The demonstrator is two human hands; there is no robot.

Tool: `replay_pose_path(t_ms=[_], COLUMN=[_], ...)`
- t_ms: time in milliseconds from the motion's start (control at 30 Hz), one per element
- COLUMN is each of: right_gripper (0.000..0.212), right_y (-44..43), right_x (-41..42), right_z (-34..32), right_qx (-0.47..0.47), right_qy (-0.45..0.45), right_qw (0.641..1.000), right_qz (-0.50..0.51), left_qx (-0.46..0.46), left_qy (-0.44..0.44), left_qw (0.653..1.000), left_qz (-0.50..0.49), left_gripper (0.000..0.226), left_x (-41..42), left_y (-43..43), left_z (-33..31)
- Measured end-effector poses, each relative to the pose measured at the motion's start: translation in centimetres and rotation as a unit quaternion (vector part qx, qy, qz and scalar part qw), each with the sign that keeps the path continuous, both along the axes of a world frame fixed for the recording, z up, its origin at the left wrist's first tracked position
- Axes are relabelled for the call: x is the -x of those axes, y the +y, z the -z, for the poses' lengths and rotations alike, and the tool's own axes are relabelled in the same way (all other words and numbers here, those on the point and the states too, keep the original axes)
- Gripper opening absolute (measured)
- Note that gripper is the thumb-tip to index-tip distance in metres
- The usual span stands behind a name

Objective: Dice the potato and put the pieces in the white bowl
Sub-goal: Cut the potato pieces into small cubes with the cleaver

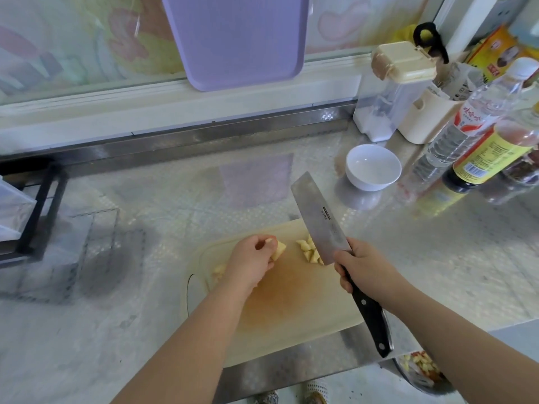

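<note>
On the pale cutting board point(291, 298), my left hand point(250, 260) pinches a yellow potato piece point(278, 249) at the board's far left. A small heap of diced potato point(309, 250) lies to its right, and one more bit point(218, 270) shows beside my left wrist. My right hand point(361, 268) grips the black handle of a cleaver point(319, 218). Its broad blade is raised and tilted, its lower edge next to the heap. The white bowl point(373, 166) stands beyond the board at the right and holds no pieces.
Bottles point(466, 132) and a clear container point(388, 100) crowd the counter's back right. A purple tray point(236, 39) leans against the window. A black rack point(35, 217) stands at the left. The steel counter's front edge runs just below the board.
</note>
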State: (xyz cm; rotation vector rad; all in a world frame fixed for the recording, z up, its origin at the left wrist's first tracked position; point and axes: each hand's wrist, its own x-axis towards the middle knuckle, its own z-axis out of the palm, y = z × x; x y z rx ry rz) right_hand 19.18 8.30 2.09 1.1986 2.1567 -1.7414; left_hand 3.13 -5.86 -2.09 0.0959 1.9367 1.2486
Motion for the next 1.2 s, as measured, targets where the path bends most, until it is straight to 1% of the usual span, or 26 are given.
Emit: replay_pose_path(t_ms=[33, 67, 200, 267, 333, 433, 667, 800, 867, 967, 1067, 1133, 1200], right_gripper=[0.012, 0.015, 0.019, 0.021, 0.022, 0.024, 0.019, 0.015, 0.017, 0.017, 0.011, 0.015, 0.018], right_y=[-0.1, -0.3, -2.0, -2.8, -3.3, -3.9, -4.2, -3.7, -3.2, -2.6, -2.7, -3.1, -3.6], right_x=[-0.1, -0.2, -0.3, -0.1, 0.2, 0.6, 0.4, 0.4, 0.3, 0.0, -0.4, -0.5, -0.6], right_z=[0.2, 0.3, 0.9, 1.6, 2.3, 3.1, 3.9, 3.9, 3.6, 3.0, 2.3, 2.0, 1.9], right_qx=[-0.036, -0.063, -0.135, -0.172, -0.207, -0.242, -0.271, -0.24, -0.226, -0.262, -0.315, -0.326, -0.325], right_qy=[-0.014, -0.026, -0.069, -0.091, -0.107, -0.119, -0.137, -0.129, -0.124, -0.104, -0.092, -0.097, -0.103], right_qw=[0.999, 0.997, 0.986, 0.975, 0.965, 0.954, 0.939, 0.947, 0.95, 0.944, 0.925, 0.916, 0.912], right_qz=[-0.011, -0.02, -0.076, -0.103, -0.121, -0.129, -0.158, -0.17, -0.178, -0.173, -0.193, -0.213, -0.229], left_qx=[0.046, 0.08, 0.139, 0.156, 0.155, 0.136, 0.113, 0.101, 0.098, 0.101, 0.1, 0.099, 0.096], left_qy=[0.077, 0.132, 0.239, 0.269, 0.268, 0.24, 0.232, 0.219, 0.216, 0.204, 0.176, 0.162, 0.154], left_qw=[0.995, 0.985, 0.953, 0.941, 0.941, 0.951, 0.96, 0.966, 0.967, 0.97, 0.977, 0.98, 0.982], left_qz=[0.046, 0.078, 0.124, 0.135, 0.138, 0.137, 0.108, 0.097, 0.094, 0.089, 0.069, 0.059, 0.055], left_gripper=[0.011, 0.013, 0.021, 0.025, 0.031, 0.038, 0.039, 0.034, 0.03, 0.025, 0.017, 0.013, 0.013], left_x=[0.0, -0.1, -0.8, -1.0, -0.9, -0.8, -1.5, -2.0, -1.9, -1.6, -1.2, -1.0, -0.8], left_y=[0.1, 0.3, 0.7, 0.6, 0.2, -0.3, -0.3, -0.2, -0.3, -0.2, 0.1, 0.2, 0.3], left_z=[0.2, 0.5, 0.7, 0.6, 0.7, 0.9, 1.1, 1.5, 1.6, 1.9, 2.3, 2.7, 2.8])
